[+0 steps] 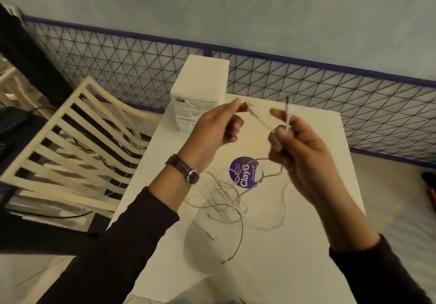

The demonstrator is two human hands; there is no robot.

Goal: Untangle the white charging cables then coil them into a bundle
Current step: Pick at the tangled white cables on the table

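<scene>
Thin white charging cables [226, 205] lie in a loose tangle on the white table [313, 233], with several plug ends sticking out near its front. Both my hands are raised above the table. My left hand [212, 130] pinches one cable end between thumb and forefinger. My right hand [297, 145] grips another stretch of cable, whose plug end [287, 112] points upward above my fingers. A short length of cable [260, 121] runs between the two hands. More cable hangs from my right hand down into the tangle.
A white mini drawer unit [200, 91] stands at the table's far left corner. A round purple sticker [244, 172] sits mid-table. A cream slatted chair [77, 143] is at the left. A black wire-mesh fence [306, 86] runs behind the table.
</scene>
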